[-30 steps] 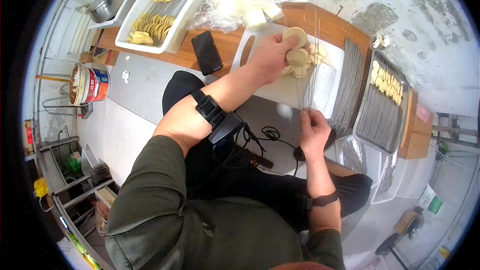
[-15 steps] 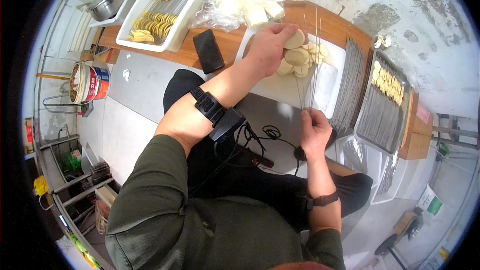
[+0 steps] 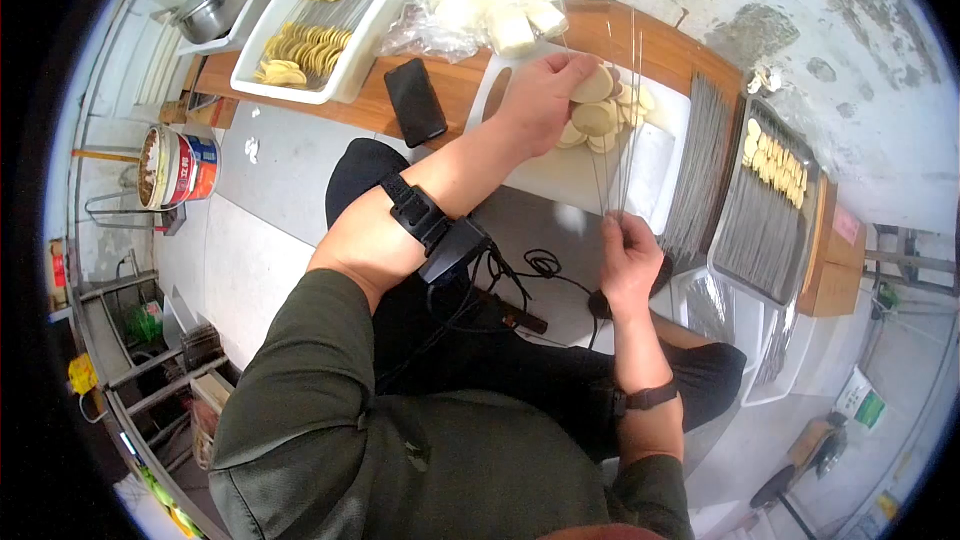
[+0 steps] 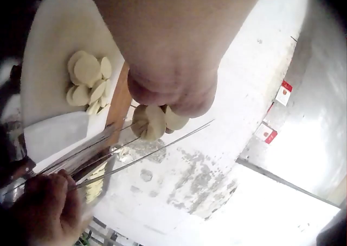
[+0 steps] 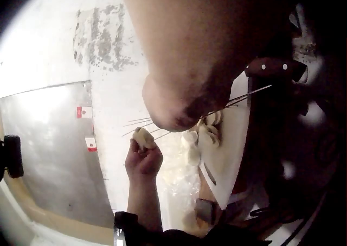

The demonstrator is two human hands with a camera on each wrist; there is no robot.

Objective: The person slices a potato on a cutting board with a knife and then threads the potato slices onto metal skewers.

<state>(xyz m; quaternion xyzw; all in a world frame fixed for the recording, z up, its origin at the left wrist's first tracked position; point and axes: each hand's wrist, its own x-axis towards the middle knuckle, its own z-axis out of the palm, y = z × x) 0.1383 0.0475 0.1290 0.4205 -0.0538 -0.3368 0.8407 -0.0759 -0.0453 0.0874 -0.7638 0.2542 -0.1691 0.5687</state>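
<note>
My left hand (image 3: 545,103) pinches pale, round potato slices (image 3: 592,85) between thumb and fingers, at the upper part of a thin metal skewer. Another slice (image 3: 595,119) sits just below on the skewer. In my right hand (image 3: 632,258) are the lower ends of several metal skewers (image 3: 626,165), which fan upward. The left wrist view shows a skewer reaching the held slices (image 4: 149,122). Behind the skewers, more loose slices (image 3: 573,136) lie on a white cutting board (image 3: 540,177). A cleaver's wide blade (image 3: 652,172) rests at the board's right side.
Bare skewers (image 3: 697,165) lie in a row right of the board. Beyond them stands a metal tray (image 3: 757,230) of loaded skewers. A white bin (image 3: 345,87) with skewered slices, a black phone (image 3: 414,102) and a plastic bag (image 3: 440,35) of pale pieces are to the left.
My left hand rose slightly with the slices, then came back down a little, its fingers shifting over the upper slice. The right hand has stayed nearly still with the skewers.
</note>
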